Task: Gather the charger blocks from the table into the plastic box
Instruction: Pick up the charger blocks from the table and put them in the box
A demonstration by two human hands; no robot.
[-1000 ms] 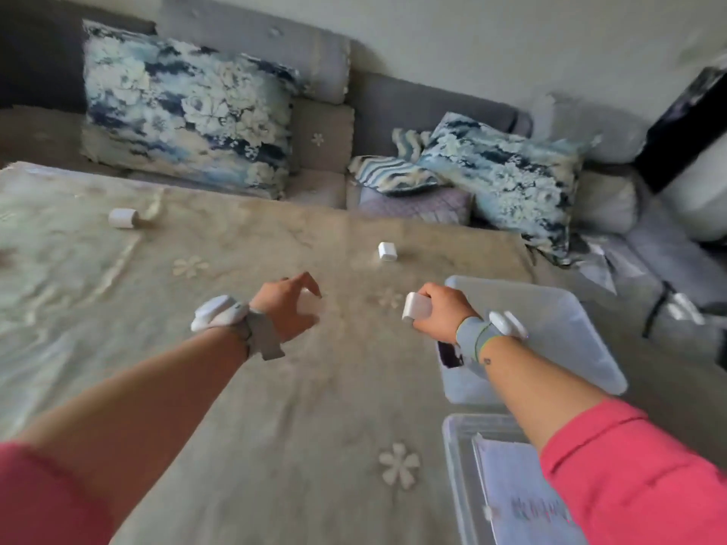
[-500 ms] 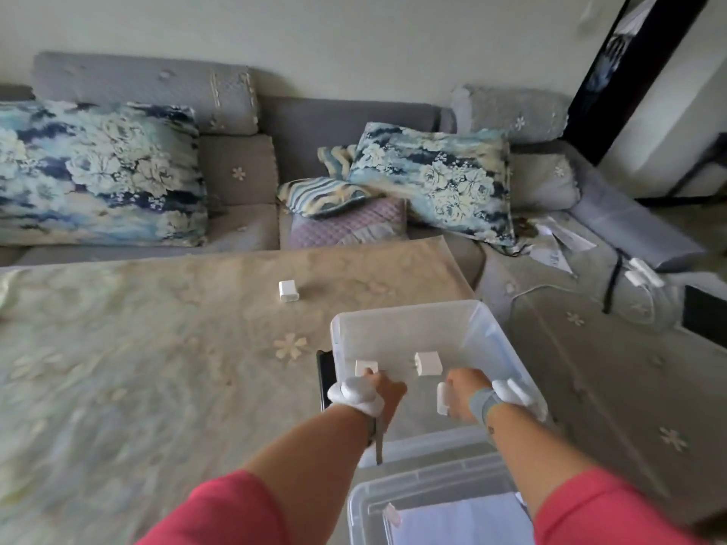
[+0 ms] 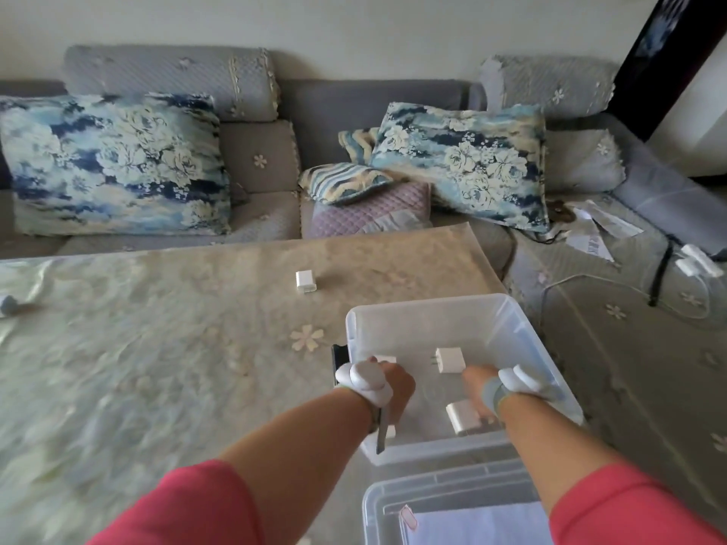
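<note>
The clear plastic box (image 3: 432,306) stands at the table's right edge. Both my hands reach down into it. Next to my right hand (image 3: 478,383), a white charger block (image 3: 464,418) shows blurred at the fingertips. My left hand (image 3: 398,387) points down with its fingers hidden; a small white piece (image 3: 390,431) shows just under it. Another charger block (image 3: 450,359) lies on the box floor, and one more (image 3: 384,358) peeks out behind my left hand. A further block (image 3: 306,281) lies on the tablecloth beyond the box.
A dark flat object (image 3: 337,359) leans against the box's left wall. A second clear container (image 3: 444,493) with paper in it sits nearest me. A small bluish-white item (image 3: 8,304) lies far left. The sofa with floral pillows (image 3: 114,163) runs behind the table.
Both hands moved from over the tablecloth to the right and down into the box, the right one carrying its charger block. My view turned right with them.
</note>
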